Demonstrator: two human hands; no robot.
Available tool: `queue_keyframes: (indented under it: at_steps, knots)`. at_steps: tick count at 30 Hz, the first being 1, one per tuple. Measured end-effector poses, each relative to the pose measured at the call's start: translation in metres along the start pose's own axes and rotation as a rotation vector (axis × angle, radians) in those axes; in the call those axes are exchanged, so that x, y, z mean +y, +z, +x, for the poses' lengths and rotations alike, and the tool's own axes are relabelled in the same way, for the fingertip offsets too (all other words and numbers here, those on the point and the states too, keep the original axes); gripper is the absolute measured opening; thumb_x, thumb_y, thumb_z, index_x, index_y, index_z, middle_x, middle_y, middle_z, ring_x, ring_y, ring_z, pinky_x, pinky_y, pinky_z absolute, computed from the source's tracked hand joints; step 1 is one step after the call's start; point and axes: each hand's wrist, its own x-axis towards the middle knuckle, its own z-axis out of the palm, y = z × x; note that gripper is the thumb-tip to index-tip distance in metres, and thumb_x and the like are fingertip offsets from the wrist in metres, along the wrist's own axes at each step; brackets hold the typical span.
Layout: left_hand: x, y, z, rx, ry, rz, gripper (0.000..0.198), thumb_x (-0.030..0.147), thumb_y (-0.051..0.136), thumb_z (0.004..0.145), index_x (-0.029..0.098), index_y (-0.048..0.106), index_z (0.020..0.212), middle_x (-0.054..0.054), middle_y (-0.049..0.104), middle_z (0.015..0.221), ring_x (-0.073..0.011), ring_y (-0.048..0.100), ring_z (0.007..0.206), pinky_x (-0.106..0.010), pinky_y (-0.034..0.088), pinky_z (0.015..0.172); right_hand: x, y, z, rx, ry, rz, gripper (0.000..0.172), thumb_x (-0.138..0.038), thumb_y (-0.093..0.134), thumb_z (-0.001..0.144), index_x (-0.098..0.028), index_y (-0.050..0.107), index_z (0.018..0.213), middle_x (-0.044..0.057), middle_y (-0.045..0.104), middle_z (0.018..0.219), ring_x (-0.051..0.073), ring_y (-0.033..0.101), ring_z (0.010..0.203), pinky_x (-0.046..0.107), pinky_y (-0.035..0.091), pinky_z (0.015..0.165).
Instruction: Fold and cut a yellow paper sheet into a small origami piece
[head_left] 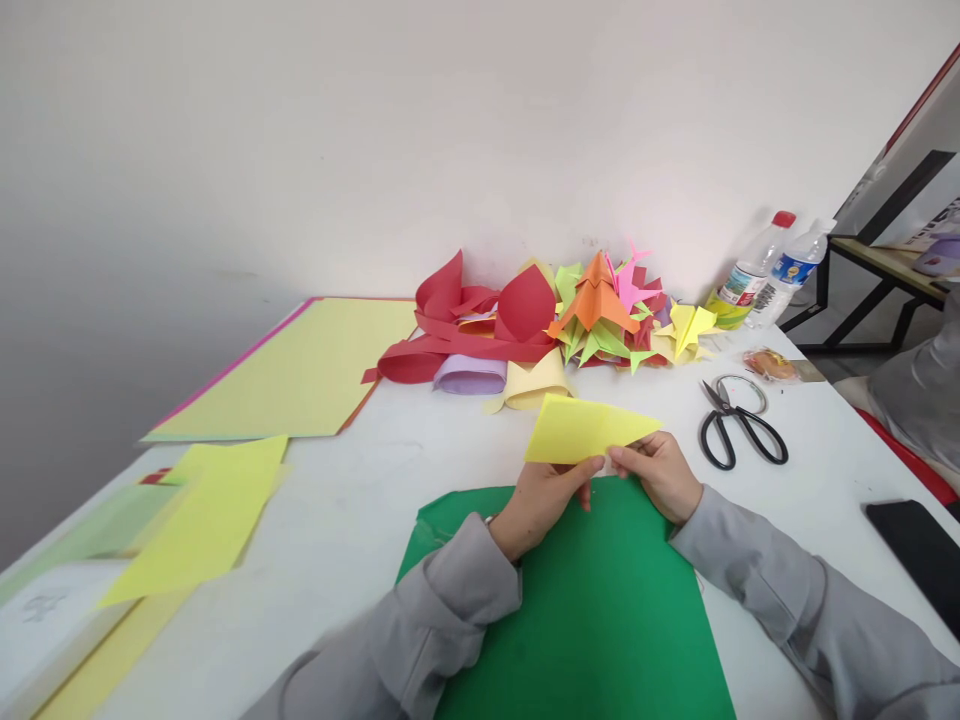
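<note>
A piece of yellow paper (581, 428), folded to a point at its right end, is held up above the far edge of a green sheet (592, 600). My left hand (544, 495) pinches its lower edge, thumb in front and fingers behind. Near the pointed right end, my right hand (660, 472) grips the same edge between thumb and fingers. Both thumbs almost meet at the middle of that edge. The fingers behind the paper are partly hidden.
Left lie loose yellow sheets (217, 520) and a large pale-yellow sheet stack (285, 370). Folded paper shapes (596, 300) pile against the wall. Black-handled scissors (739, 425), a wrapped snack (770, 364), two bottles (772, 270) and a black phone-like slab (915, 555) are at right. Another person's grey clothing (919, 385) shows beyond.
</note>
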Motion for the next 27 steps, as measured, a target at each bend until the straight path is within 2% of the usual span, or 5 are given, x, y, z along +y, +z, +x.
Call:
queue_keyframes:
  at_steps: [4, 8, 15, 24, 27]
  knots:
    - [0.000, 0.000, -0.001, -0.022, -0.015, 0.080, 0.030, 0.042, 0.069, 0.071, 0.015, 0.059, 0.061, 0.004, 0.050, 0.042, -0.0099, 0.047, 0.040, -0.023, 0.042, 0.043, -0.004, 0.004, -0.001, -0.066, -0.006, -0.039, 0.025, -0.038, 0.080, 0.060, -0.017, 0.070, 0.067, 0.001, 0.067, 0.060, 0.012, 0.053, 0.051, 0.024, 0.040, 0.049]
    - [0.002, 0.000, -0.001, -0.019, -0.014, 0.030, 0.030, 0.040, 0.070, 0.069, 0.016, 0.057, 0.058, 0.004, 0.050, 0.043, -0.0095, 0.046, 0.040, -0.023, 0.042, 0.043, -0.004, 0.004, -0.001, -0.053, 0.023, -0.036, 0.025, -0.038, 0.080, 0.061, -0.016, 0.070, 0.065, 0.001, 0.067, 0.059, 0.011, 0.053, 0.051, 0.024, 0.039, 0.049]
    - [-0.004, -0.002, 0.002, 0.016, -0.026, -0.145, 0.026, 0.030, 0.071, 0.066, 0.014, 0.056, 0.054, 0.003, 0.049, 0.043, -0.0091, 0.045, 0.039, -0.023, 0.041, 0.040, -0.003, 0.003, 0.001, 0.170, 0.058, 0.202, 0.029, -0.034, 0.085, 0.055, -0.016, 0.061, 0.055, -0.003, 0.059, 0.048, 0.008, 0.048, 0.045, 0.023, 0.038, 0.050]
    - [0.003, -0.001, 0.003, 0.092, -0.075, -0.297, 0.017, 0.021, 0.073, 0.057, 0.012, 0.060, 0.063, 0.002, 0.055, 0.050, -0.0082, 0.046, 0.037, -0.022, 0.040, 0.034, -0.002, -0.004, 0.008, 0.259, 0.078, 0.437, 0.030, -0.036, 0.085, 0.057, -0.016, 0.063, 0.060, -0.001, 0.062, 0.053, 0.007, 0.052, 0.049, 0.019, 0.044, 0.050]
    - [0.004, -0.001, 0.002, 0.116, -0.077, -0.325, 0.018, 0.020, 0.072, 0.056, 0.012, 0.060, 0.066, 0.002, 0.056, 0.052, -0.0081, 0.046, 0.036, -0.022, 0.040, 0.034, -0.002, -0.007, 0.010, 0.274, 0.067, 0.520, 0.027, -0.037, 0.082, 0.063, -0.017, 0.064, 0.065, -0.002, 0.063, 0.053, 0.007, 0.053, 0.049, 0.019, 0.045, 0.051]
